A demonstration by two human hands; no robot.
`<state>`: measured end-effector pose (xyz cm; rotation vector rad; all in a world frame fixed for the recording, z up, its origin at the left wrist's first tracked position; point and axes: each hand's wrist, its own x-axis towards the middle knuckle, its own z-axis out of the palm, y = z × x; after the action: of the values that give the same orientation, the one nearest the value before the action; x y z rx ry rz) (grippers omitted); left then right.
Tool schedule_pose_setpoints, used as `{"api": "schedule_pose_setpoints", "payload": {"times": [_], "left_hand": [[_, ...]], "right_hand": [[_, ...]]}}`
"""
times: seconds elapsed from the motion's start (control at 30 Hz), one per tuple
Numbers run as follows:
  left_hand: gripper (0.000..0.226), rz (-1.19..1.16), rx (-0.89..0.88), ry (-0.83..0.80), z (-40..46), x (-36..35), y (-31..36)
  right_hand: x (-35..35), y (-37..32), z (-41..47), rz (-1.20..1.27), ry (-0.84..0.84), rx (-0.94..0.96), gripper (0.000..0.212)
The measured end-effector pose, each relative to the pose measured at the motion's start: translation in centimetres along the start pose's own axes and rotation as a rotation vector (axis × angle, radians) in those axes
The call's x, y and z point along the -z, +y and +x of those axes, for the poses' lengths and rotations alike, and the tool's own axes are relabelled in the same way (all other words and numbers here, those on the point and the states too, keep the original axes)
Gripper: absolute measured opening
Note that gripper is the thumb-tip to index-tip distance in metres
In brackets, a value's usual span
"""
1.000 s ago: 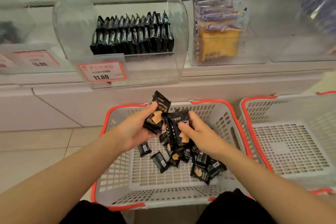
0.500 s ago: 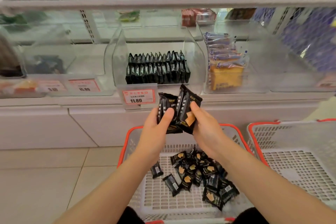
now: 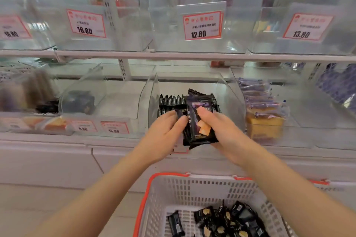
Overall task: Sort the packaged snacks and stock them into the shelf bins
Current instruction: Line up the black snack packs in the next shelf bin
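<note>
**Black packets at the bin mouth**

Store shelving fills the frame, clear bins in two rows with red price tags. Centre bin point(image 3: 227, 100) holds a row of black packets point(image 3: 170, 100); the one right of it, purple-and-yellow packs point(image 3: 259, 109). At bottom, a white basket point(image 3: 194, 188) carries more loose black packets. Both arms reach up: left hand point(image 3: 163, 134) and right hand point(image 3: 225, 131) pinch a bundle of packets point(image 3: 200, 127) between them, thumbs on top, right at the centre bin's front.

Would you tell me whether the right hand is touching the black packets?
Touching: the head view shows the right hand with its thumb curled over the black packets.
</note>
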<state>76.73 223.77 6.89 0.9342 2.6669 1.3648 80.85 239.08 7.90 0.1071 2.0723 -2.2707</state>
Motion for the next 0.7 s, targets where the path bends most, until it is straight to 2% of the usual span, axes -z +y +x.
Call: {"api": "schedule_pose_setpoints", "payload": {"times": [0.07, 0.13, 0.23, 0.33, 0.5, 0.7], "left_hand": [[0.031, 0.203, 0.031, 0.043, 1.6, 1.5, -0.5], [0.032, 0.399, 0.014, 0.022, 3.0, 2.5, -0.7], [0.020, 0.851, 0.033, -0.222, 5.1, 3.0, -1.3], [0.018, 1.149, 0.112, -0.456, 7.1, 2.2, -1.8], [0.022, 1.331, 0.221, -0.572, 9.3, -0.5, -3.3], [0.025, 1.299, 0.319, -0.672, 10.1, -1.8, -4.4]], "right_hand": [[0.9, -1.2, 1.6, -0.275, 0.080, 0.038, 0.023], [2.0, -1.8, 3.4, -0.472, 0.188, 0.026, 0.036], [3.3, -2.0, 5.8, -0.729, 0.241, -0.078, 0.052], [3.6, -1.7, 8.0, -1.022, 0.124, -0.149, 0.042], [3.9, -2.0, 10.2, -1.180, -0.066, -0.312, 0.038], [5.1, -0.3, 11.2, -1.344, -0.187, -0.357, 0.038]]}}
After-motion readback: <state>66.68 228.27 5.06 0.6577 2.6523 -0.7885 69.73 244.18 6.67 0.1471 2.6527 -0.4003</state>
